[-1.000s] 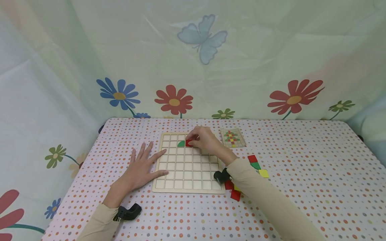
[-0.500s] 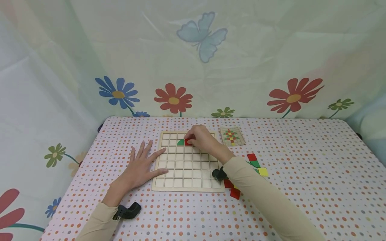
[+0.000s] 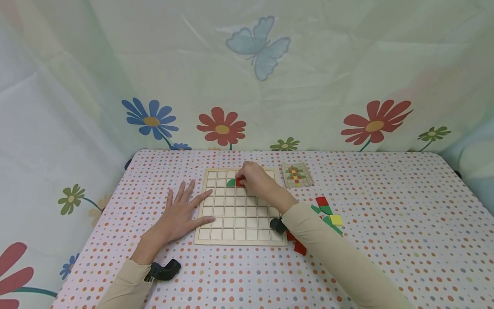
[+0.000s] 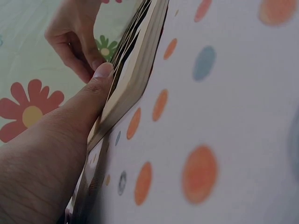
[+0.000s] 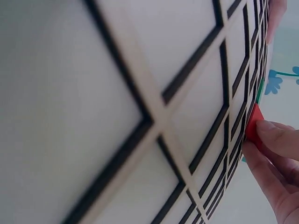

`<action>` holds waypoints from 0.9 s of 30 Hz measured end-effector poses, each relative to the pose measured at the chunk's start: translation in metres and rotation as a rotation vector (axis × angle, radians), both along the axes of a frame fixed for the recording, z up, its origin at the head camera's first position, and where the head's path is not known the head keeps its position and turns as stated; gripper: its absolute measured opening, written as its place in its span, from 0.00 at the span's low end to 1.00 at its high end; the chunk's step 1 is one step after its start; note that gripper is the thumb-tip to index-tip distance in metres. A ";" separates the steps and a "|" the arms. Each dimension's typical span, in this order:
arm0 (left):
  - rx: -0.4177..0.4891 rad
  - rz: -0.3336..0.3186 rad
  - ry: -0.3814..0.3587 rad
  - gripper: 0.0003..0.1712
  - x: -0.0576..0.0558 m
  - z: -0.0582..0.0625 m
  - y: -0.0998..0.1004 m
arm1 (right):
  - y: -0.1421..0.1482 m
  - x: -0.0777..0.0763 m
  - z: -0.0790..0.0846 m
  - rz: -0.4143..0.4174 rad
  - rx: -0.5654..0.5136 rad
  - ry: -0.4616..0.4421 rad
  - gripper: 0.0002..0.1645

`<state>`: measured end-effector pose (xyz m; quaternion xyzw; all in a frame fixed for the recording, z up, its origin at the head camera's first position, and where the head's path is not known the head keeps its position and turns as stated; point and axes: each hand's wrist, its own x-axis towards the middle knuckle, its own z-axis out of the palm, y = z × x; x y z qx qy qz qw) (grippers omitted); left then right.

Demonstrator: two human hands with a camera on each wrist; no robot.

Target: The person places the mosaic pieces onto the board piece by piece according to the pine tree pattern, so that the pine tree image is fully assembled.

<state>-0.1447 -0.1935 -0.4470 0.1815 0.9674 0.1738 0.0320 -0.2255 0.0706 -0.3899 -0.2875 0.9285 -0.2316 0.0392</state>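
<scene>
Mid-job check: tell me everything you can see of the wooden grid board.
The wooden grid board is pale, with a plain rim, rounded corners and raised strips dividing it into square cells. It lies flat on the dotted tabletop. In its second row from the far edge sits a green quarter-round tile; beside it, the right hand pinches a red square tile, its seating unclear. The left hand rests its thumb and a fingertip on the board's left side.

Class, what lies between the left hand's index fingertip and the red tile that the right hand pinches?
A green tile, beside the red tile, then bare cells of the grid board toward the left hand; the head view shows this.
</scene>
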 end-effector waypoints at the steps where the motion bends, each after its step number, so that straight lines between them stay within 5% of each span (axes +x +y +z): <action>1: 0.000 0.000 -0.001 0.48 0.000 0.000 0.000 | 0.000 0.000 0.000 0.008 0.019 0.012 0.11; 6: -0.001 -0.001 -0.008 0.48 0.000 0.001 0.002 | 0.002 0.001 -0.002 0.061 0.110 0.092 0.10; 10: -0.005 -0.002 -0.001 0.48 0.001 0.001 0.003 | 0.005 0.003 -0.003 0.079 0.064 0.095 0.09; 17: -0.009 0.001 0.009 0.48 0.002 0.000 0.003 | 0.021 0.013 0.003 0.105 -0.045 -0.062 0.13; 27: -0.001 -0.004 0.019 0.48 0.001 0.000 0.001 | 0.075 0.055 0.035 0.094 0.060 -0.166 0.13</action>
